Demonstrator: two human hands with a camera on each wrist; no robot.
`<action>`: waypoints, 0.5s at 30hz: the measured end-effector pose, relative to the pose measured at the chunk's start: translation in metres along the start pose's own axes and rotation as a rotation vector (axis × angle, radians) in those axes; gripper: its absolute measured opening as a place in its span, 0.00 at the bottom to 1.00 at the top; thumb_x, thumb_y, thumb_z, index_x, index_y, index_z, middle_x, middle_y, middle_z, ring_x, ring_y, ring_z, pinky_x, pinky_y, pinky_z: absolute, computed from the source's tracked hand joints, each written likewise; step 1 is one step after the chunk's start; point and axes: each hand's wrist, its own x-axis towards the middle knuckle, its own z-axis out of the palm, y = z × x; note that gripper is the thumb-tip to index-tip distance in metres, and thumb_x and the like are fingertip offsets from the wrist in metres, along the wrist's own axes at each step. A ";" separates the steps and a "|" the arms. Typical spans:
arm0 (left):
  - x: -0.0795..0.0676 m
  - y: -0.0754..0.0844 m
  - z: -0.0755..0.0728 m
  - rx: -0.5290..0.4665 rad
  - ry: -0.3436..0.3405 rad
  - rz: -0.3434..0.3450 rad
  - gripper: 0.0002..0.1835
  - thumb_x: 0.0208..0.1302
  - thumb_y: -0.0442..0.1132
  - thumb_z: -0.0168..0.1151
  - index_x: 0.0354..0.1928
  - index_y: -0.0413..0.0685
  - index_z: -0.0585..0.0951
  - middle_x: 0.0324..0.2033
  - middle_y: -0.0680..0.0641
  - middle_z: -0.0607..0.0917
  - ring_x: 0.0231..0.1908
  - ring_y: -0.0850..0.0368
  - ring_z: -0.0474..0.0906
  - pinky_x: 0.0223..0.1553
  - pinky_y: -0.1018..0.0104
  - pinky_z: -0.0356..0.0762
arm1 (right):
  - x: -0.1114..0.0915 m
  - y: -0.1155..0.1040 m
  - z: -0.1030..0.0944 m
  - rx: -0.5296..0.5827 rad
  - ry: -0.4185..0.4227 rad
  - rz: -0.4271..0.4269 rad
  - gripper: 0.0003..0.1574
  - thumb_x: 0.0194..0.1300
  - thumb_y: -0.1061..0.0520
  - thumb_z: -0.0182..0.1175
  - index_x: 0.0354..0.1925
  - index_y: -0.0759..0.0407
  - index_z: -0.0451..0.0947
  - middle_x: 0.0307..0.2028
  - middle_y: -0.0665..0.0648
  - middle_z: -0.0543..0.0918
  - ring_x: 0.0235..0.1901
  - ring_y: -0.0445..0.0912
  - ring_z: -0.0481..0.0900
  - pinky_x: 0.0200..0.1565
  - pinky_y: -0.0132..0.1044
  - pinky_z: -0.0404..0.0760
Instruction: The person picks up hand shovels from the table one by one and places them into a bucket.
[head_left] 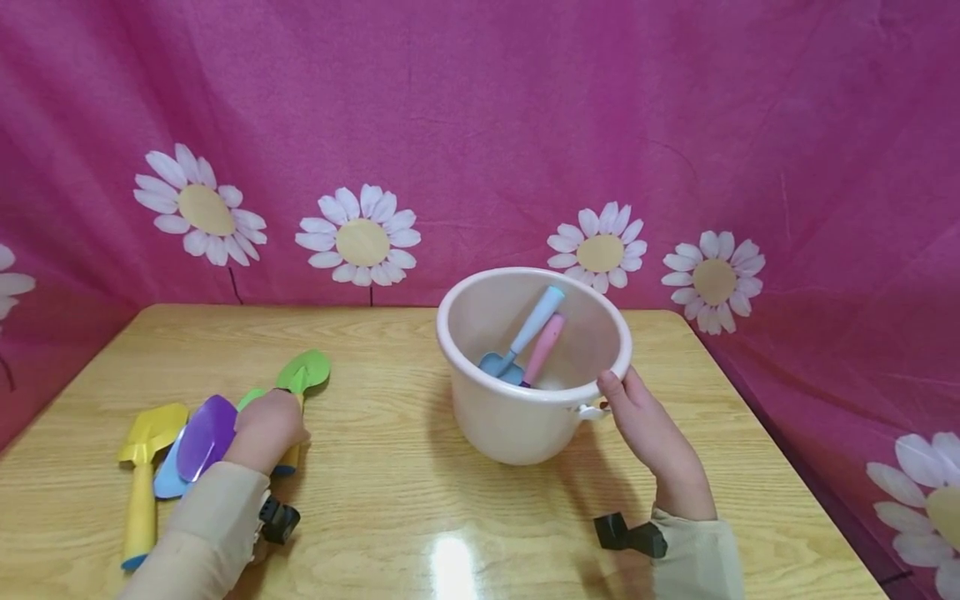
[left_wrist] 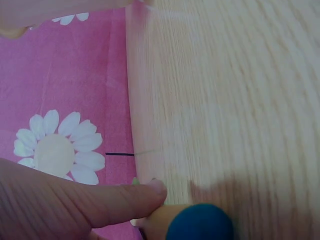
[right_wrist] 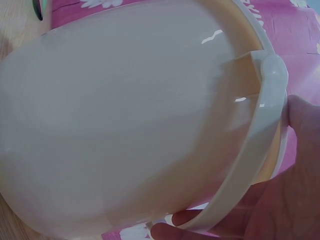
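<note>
Toward the tabletop's [head_left: 367,508] left edge, the left hand [head_left: 272,423] is gripping a green shovel [head_left: 306,372]; the right hand [head_left: 654,437] is holding a bucket [head_left: 510,429].

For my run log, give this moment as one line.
left hand: grips green-bladed shovel; right hand: holds pale bucket at rim; in bucket: blue-handled tool, pink-handled tool; near left hand: yellow shovel, purple blade

Left forearm [head_left: 202,521] in from lower left, sleeved nearly to wrist; left hand [head_left: 272,423] back up, fingers curled in a grip, thumb [left_wrist: 127,200] extended. Right forearm [head_left: 696,554] in from lower right, wrist bare; right hand [head_left: 660,442] angled up-left, also gripping. Hands well apart.
</note>
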 end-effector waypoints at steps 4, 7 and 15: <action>0.001 0.002 0.003 0.022 0.062 0.012 0.21 0.47 0.37 0.64 0.34 0.23 0.70 0.29 0.31 0.74 0.31 0.39 0.75 0.28 0.49 0.73 | -0.001 -0.001 -0.001 0.005 0.001 -0.007 0.37 0.70 0.44 0.34 0.67 0.63 0.41 0.63 0.68 0.55 0.56 0.61 0.60 0.52 0.59 0.62; 0.003 0.005 0.006 0.036 0.105 0.036 0.12 0.53 0.29 0.55 0.33 0.23 0.69 0.28 0.30 0.73 0.31 0.39 0.75 0.27 0.49 0.73 | -0.001 -0.001 -0.002 0.016 -0.002 -0.012 0.37 0.70 0.44 0.35 0.67 0.62 0.40 0.63 0.68 0.54 0.56 0.60 0.60 0.52 0.59 0.62; 0.013 0.009 0.003 0.070 0.043 0.026 0.09 0.49 0.33 0.59 0.28 0.29 0.75 0.26 0.35 0.75 0.32 0.43 0.74 0.28 0.52 0.73 | -0.002 0.001 -0.001 0.026 -0.002 -0.001 0.35 0.71 0.45 0.34 0.68 0.60 0.41 0.63 0.67 0.54 0.56 0.60 0.59 0.52 0.59 0.62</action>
